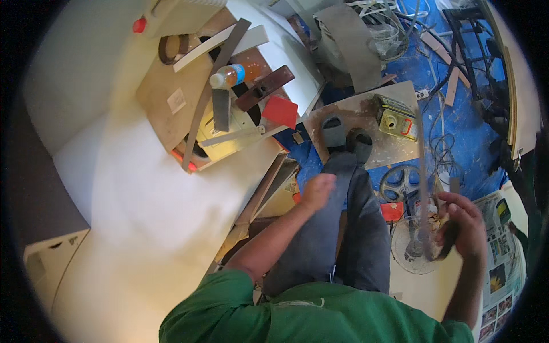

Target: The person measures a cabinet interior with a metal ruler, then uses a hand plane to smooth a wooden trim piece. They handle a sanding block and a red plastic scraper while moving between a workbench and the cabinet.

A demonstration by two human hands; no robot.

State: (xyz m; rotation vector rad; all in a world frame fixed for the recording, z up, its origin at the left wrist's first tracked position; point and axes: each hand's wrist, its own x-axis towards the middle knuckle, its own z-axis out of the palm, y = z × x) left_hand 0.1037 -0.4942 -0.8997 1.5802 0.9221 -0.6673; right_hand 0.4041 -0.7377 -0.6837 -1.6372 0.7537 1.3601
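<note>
My right hand (464,224) is closed around a long thin brownish strip (424,171) that curves upward from a coiled end near my palm. My left hand (318,190) hovers above my left knee, blurred, fingers curled, with nothing visible in it. I sit with grey trousers (349,228) and dark shoes (346,139) resting on a stained wooden board (389,103).
A large white panel (148,217) lies at the left, carrying a plywood sheet (166,97), a plastic bottle (227,76), a red square (280,111) and dark strips. A yellow-green can (396,121) stands on the board. A floor fan (414,243), newspaper (497,274) and cables sit at the right.
</note>
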